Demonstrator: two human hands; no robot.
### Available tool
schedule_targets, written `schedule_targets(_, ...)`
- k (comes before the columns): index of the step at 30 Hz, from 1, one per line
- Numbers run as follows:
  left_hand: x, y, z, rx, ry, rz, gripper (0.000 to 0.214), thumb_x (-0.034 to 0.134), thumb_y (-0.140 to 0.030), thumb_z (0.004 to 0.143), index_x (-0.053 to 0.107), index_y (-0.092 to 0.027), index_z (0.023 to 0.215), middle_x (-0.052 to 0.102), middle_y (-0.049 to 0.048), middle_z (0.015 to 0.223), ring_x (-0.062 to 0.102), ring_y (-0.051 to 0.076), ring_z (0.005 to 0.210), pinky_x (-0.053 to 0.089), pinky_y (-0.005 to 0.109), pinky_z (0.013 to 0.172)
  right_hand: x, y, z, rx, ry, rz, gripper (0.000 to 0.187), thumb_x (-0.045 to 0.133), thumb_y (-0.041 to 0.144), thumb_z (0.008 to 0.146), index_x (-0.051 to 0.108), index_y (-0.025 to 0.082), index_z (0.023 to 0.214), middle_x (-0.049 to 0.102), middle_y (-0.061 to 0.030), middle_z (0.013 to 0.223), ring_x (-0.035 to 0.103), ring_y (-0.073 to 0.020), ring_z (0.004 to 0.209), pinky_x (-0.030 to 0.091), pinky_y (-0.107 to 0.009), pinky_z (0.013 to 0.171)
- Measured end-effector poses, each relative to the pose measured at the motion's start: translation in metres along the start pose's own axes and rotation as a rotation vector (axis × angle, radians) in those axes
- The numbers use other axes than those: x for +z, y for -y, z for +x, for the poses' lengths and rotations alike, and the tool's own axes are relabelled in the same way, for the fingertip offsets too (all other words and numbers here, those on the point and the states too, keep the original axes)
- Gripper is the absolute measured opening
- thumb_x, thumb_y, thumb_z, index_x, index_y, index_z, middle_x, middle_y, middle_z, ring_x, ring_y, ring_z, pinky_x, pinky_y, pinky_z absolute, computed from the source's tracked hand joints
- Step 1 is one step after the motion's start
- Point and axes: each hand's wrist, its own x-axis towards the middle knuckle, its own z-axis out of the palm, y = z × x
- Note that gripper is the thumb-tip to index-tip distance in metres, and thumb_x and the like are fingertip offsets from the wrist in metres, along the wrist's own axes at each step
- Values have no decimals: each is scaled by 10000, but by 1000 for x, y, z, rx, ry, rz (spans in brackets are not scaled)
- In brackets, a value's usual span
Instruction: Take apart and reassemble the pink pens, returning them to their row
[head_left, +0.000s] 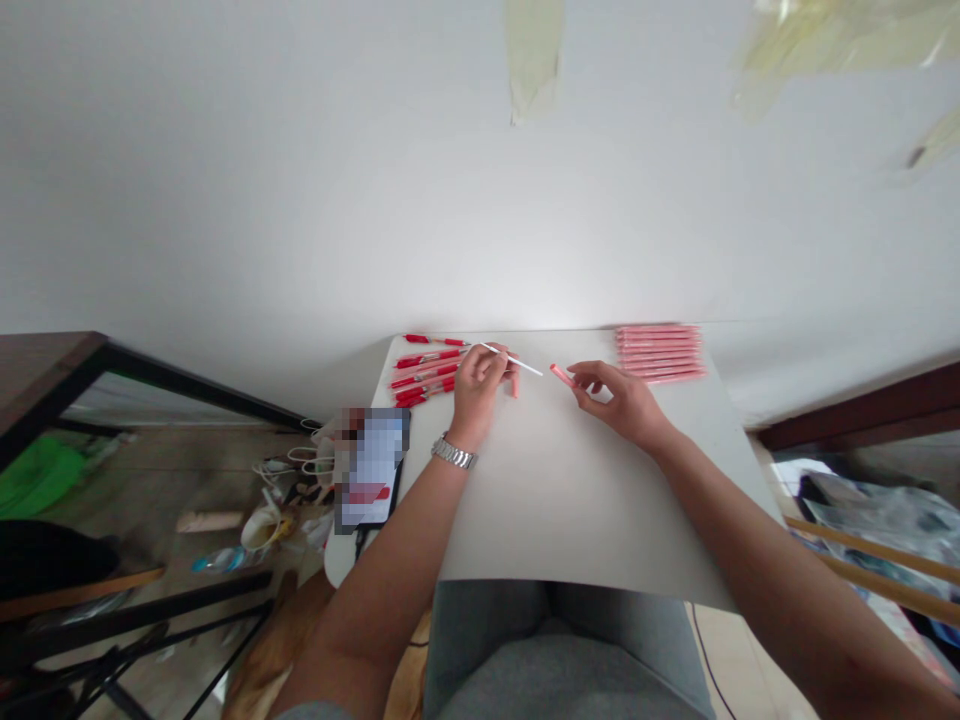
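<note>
My left hand [480,385], wearing a metal watch, is closed on a thin white stick [529,367] that looks like a pen refill. Its tip slants down to the right. My right hand [611,395] pinches a short pink tube [559,373] between thumb and fingertips, its end pointing up-left. A small gap separates tube and stick. Beside my left fingers lies a short pink piece [515,385]. Several red pens [424,379] lie left of my left hand, partly hidden by it. Behind my right hand rests a row of pink pen-like sticks [660,352].
The white table [570,510] stands against a white wall [450,200]. A phone [379,470] with a blurred screen lies at the table's left edge, a cable below it. A dark-framed table [97,350] stands left; plastic-wrapped items [877,510] are on the right.
</note>
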Motion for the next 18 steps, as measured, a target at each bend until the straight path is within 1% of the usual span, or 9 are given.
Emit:
schedule_targets(6, 0, 0, 0, 8, -24, 5, 282, 802, -438, 879, 694, -202, 990, 738, 59, 1011, 729, 155, 905, 615, 281, 825, -2, 1, 1, 2, 28, -24, 197, 628, 246, 951, 697, 253, 1135, 741, -24, 908, 700, -162, 777, 590, -286, 708)
schedule_targets(10, 0, 0, 1, 12, -29, 2, 289, 804, -447, 876, 696, -205, 993, 735, 59, 1016, 726, 156, 921, 618, 286, 836, -3, 1, 2, -1, 40, -27, 204, 629, 230, 943, 706, 250, 1130, 743, -26, 920, 699, -162, 782, 585, -283, 709)
schedule_targets(18, 1, -4, -1, -1, 12, 17, 289, 803, -444, 879, 692, -202, 990, 734, 58, 1021, 718, 142, 904, 614, 277, 828, -3, -1, 2, 9, 50, -55, 195, 632, 241, 954, 717, 251, 1128, 743, -28, 919, 694, -163, 766, 565, -284, 688)
